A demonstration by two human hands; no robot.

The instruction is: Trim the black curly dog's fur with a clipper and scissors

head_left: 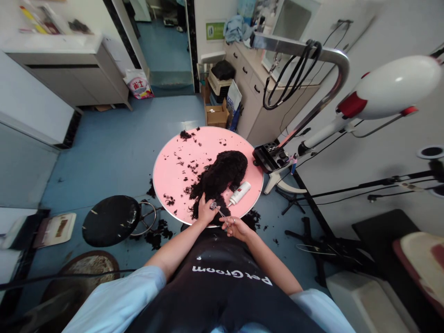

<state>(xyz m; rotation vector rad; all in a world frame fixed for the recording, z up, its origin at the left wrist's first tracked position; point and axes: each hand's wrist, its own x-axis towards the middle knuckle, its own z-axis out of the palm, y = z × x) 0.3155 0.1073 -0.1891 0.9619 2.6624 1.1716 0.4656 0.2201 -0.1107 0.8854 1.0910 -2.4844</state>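
A black curly-coated dog (227, 171) is on the round pink table (169, 162), with dark hair spread around it. My left hand (207, 212) is at the near end of the dog, its fingers closed beside the black fur. A small pale, shiny bit shows at those fingertips, too small to name. In my right hand (237, 228) is a slim metal tool with scissor-type handles (222, 214), its tip reaching toward my left fingers. Whether it is scissors or a clamp I cannot make out. Just right of the dog lies a white squeeze bottle (240, 193) with a pointed nozzle.
A metal grooming arm (342, 69) with a looped black lead (294, 78) rises at the right, near a white dryer (398, 88). A black tool holder (272, 156) adjoins the table. At the left stands a black round stool (111, 219). Hair clumps (159, 233) litter the floor.
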